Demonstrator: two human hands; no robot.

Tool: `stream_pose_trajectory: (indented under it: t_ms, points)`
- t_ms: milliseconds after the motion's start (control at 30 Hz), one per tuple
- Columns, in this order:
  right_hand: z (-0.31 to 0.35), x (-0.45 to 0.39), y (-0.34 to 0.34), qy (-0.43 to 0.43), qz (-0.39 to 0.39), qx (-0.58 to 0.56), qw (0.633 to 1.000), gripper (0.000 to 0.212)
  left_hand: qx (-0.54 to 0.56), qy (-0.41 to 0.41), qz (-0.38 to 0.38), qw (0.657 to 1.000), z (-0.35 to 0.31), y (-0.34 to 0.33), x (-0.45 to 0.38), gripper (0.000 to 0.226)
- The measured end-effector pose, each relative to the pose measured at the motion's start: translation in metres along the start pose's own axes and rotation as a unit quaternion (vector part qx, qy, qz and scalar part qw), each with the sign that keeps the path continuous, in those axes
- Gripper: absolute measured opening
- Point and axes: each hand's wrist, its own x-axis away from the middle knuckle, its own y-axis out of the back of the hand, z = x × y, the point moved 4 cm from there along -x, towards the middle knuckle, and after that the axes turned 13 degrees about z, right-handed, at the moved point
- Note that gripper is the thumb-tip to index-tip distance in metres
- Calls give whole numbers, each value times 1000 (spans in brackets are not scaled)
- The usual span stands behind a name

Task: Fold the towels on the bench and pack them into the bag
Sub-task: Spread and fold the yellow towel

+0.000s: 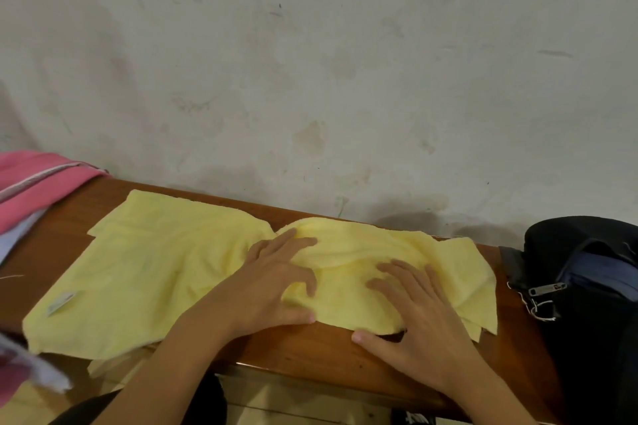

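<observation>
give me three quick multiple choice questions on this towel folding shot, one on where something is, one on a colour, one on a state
1. Where is the black bag?
A. at the right end of the bench
B. on top of the pink towel
C. hanging on the wall

2. What colour is the towel under both hands?
A. blue
B. yellow
C. white

3. How do the hands lie on it?
A. both lifted clear of it
B. both clenched in fists beside it
C. both on it, fingers spread

Answers:
1 A: the bag sits at the right end, past the towel's edge.
2 B: the yellow towel lies across the bench; the pink towel lies apart at far left.
3 C: the left hand and right hand both rest on the bunched right part of the towel, fingers spread.
</observation>
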Motion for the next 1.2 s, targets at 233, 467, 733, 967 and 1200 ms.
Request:
stream_pose_trajectory:
  t_ms: [233,467,733,967,1200]
  points:
    - [17,-6,1,105,-93,21,990,21,10,-68,-128,989,-17,4,0,7]
    - [14,0,14,60,-216,-19,974,24,223,-59,-106,967,-16,4,8,19]
    - [13,4,23,37,-240,-116,963,26,297,-56,-91,949,-22,-1,5,10]
    - [20,3,24,58,-196,-99,974,26,232,-51,-16,971,-30,-11,5,19]
    - [12,10,36,21,-262,-171,949,32,213,-74,-88,970,-31,-3,9,27]
